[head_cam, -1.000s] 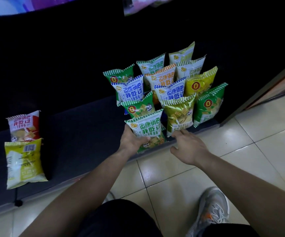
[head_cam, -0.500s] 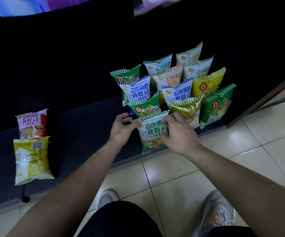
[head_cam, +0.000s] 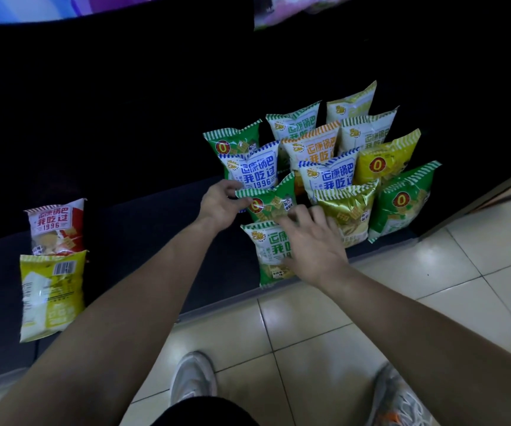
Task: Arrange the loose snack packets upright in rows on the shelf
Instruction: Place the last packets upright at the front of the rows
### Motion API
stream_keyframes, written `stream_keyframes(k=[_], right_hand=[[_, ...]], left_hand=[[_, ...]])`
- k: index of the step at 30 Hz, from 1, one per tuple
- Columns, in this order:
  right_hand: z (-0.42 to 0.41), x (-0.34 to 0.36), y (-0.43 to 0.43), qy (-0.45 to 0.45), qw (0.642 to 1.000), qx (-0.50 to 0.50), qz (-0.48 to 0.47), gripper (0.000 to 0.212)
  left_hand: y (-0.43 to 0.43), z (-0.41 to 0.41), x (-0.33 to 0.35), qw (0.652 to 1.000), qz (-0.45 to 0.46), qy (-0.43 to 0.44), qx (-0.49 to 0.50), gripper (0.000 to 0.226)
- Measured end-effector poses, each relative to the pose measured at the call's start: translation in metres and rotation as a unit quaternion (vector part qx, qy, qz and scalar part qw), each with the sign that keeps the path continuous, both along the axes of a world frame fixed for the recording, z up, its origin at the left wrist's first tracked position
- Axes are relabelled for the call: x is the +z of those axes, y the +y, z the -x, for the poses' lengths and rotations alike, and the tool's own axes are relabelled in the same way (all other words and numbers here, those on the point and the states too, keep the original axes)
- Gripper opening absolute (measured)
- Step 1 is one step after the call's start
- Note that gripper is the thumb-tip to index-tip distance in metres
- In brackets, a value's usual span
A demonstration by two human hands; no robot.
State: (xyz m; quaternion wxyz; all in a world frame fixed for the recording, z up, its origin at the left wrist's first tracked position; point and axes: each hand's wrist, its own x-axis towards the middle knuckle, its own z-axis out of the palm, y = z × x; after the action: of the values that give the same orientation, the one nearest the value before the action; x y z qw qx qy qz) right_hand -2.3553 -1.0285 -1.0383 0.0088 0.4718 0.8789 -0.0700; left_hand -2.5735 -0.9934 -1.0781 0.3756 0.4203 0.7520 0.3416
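Snack packets (head_cam: 367, 130) stand upright in three rows running front to back at the right end of the dark shelf (head_cam: 140, 235), each overlapping the one behind it. In the left row, the green packet (head_cam: 274, 207) marked with a red circle stands second from the front. It is behind the white-and-green packet (head_cam: 265, 256) at the shelf's front edge and in front of a blue-and-white packet (head_cam: 252, 170). The left hand (head_cam: 220, 206) pinches the top left corner of the green packet between thumb and fingers. The right hand (head_cam: 314, 244) reaches over the white-and-green packet with its fingers stretched out and spread, holding nothing. Its fingertips lie at the lower right part of the green packet, though blur hides whether they touch it. Just right of this hand a gold packet (head_cam: 347, 210) fronts the middle row, and beside that a second green packet (head_cam: 401, 201) fronts the right row. Well apart, at the left end of the shelf, two loose packets lie flat. One is a red-and-white packet (head_cam: 56, 226). Just in front of it, overlapping its lower edge, is a yellow packet (head_cam: 51, 293) with its barcode side up. Below the shelf is a pale tiled floor (head_cam: 432, 272), where the person's grey shoes (head_cam: 192, 379) show.
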Motion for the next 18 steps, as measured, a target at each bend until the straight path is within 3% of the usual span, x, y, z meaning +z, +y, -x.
stream_keyframes(k=[4,7,13,18], right_hand=[[0.001,-0.003,-0.001,-0.010,1.000,-0.006,-0.008,0.081],[0.004,-0.007,0.000,-0.019,1.000,-0.005,-0.024,0.074],[0.011,-0.009,0.004,-0.037,0.999,0.006,-0.035,0.073],[0.017,-0.004,0.012,-0.043,0.997,0.030,-0.051,0.066]], left_hand=[[0.005,0.005,-0.001,1.000,-0.003,0.003,0.012,0.013],[0.005,0.006,0.002,0.999,-0.013,-0.023,0.019,0.014],[0.001,0.013,0.016,0.997,-0.065,0.027,-0.005,0.017],[-0.005,0.012,0.019,0.997,-0.073,0.019,-0.013,0.016]])
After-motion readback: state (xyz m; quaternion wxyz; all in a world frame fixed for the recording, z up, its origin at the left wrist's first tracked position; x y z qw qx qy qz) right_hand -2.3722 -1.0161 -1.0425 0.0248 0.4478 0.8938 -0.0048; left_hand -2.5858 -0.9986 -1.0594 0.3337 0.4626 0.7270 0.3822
